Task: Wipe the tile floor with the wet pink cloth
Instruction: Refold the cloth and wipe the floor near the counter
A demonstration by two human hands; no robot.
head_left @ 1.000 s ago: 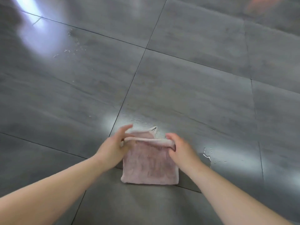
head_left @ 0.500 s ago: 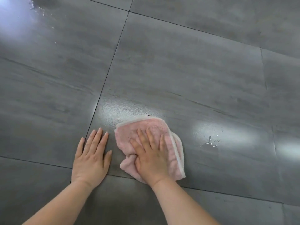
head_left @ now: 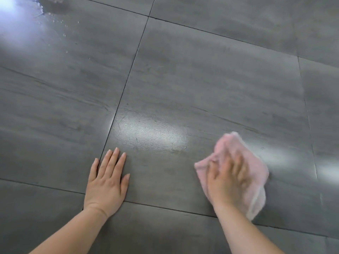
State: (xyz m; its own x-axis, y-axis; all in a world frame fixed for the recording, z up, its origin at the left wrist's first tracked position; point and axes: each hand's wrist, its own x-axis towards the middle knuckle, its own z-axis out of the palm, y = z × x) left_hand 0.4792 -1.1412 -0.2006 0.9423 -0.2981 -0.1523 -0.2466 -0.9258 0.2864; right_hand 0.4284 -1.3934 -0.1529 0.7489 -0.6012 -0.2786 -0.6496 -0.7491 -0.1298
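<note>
The pink cloth [head_left: 244,158] lies bunched on the grey tile floor [head_left: 201,79] at the lower right. My right hand [head_left: 226,180] presses flat on top of the cloth with fingers spread; both are blurred by motion. My left hand [head_left: 107,182] rests palm down on the bare tile at the lower left, fingers together, holding nothing. A damp, shiny streak [head_left: 150,134] lies on the tile between the two hands, a little further away.
Dark grout lines [head_left: 126,79] split the floor into large tiles. Water droplets and a bright glare [head_left: 45,17] sit at the far upper left. Another reflection [head_left: 286,158] shines just right of the cloth.
After both hands folded the cloth, my left hand settled flat on the tile. My right hand has slid the cloth to the right, leaving a wet streak.
</note>
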